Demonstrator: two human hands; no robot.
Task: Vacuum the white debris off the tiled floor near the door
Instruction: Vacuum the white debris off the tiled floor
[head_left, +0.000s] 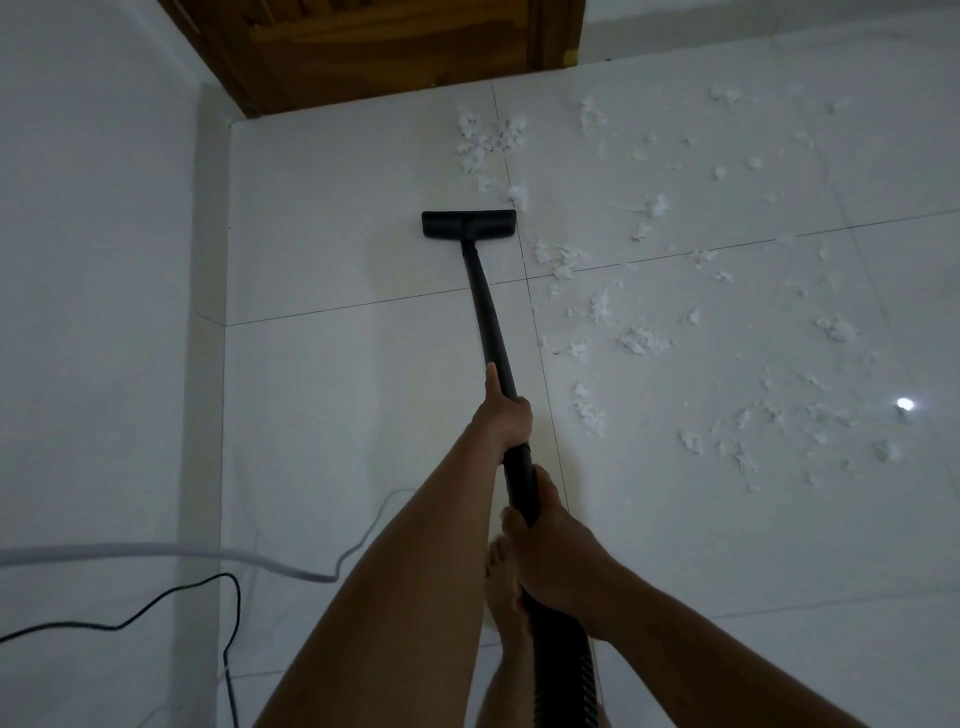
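Cables (171, 592) trail at left; the left hand (506, 415) and right hand (550, 551) grip the vacuum wand (485, 306). Its floor nozzle (469, 224) sits beside white debris (644, 340) strewn rightward near the door (384, 47); next, probably sweep right.

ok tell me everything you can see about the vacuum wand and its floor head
The vacuum wand is a straight black tube, matte like plastic, slanting away from the person toward the door. Its flat, wide floor head rests on the white tile, with a white tuft at its right corner. The left hand grips the tube midway; the right hand holds it lower, where it joins a ribbed black hose.
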